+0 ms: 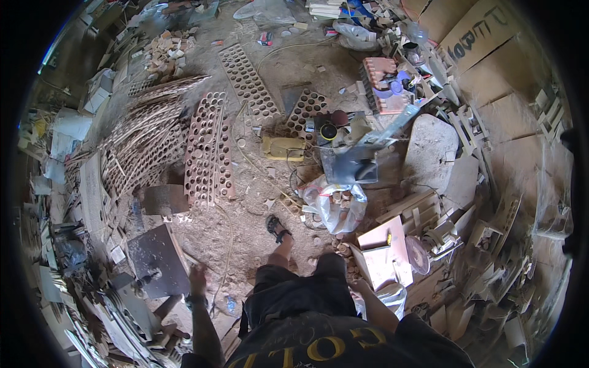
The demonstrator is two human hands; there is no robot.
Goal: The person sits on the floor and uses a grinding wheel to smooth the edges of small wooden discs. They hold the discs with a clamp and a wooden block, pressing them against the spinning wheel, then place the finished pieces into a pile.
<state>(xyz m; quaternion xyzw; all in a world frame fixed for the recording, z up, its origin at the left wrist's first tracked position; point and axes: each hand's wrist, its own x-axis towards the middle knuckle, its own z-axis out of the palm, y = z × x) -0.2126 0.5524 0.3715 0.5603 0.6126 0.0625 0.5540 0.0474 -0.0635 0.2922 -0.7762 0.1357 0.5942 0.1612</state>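
Observation:
My left hand (197, 279) hangs at my left side, next to the edge of a dark square board (156, 260); its fingers are too dim and small to make out. Close to my right thigh is my right hand (358, 287), beside a pale open box (385, 254), its fingers partly hidden. Nothing can be seen held in either hand. Ahead of me to the right, a white plastic bag (336, 214) with round wooden pieces stands below a machine with a dark, blurred part (350, 167). A yellow block-shaped thing (283, 148) lies to its left.
Perforated wooden boards (248, 80) lie on the dusty floor, with a large stack of them (144, 132) at left. A cable (228, 245) runs near my sandalled foot (277, 228). Scrap wood lines both sides. A reddish crate (385, 86) stands at far right.

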